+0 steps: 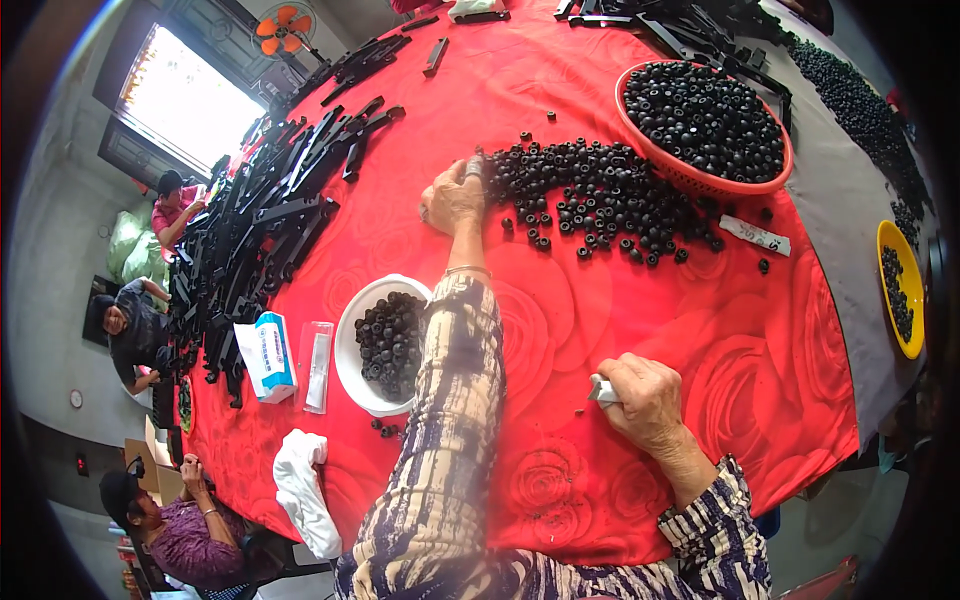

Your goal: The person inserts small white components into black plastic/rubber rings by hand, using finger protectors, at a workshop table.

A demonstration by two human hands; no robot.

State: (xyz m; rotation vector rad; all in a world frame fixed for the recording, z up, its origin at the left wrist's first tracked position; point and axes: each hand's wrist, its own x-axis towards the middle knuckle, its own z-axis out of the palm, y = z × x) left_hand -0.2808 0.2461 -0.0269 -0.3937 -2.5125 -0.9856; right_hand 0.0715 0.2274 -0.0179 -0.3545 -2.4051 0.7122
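Our right hand (645, 402) curls closed around a small tool (605, 391) over the red cloth (560, 340). Leftward, a white bowl (347, 350) holds black beads (390, 340). Farther, our left hand (453, 200) meets the bead pile's (600, 195) left end; we cannot tell whether its fingers grip any. Beyond sits a full basket (715, 183).

Round black pieces (595, 185) strewn, small pale tool (604, 391) gripped!
The pieces, many showing holes, are seen loosely spread; the tool, mostly hidden, is held well apart from them.
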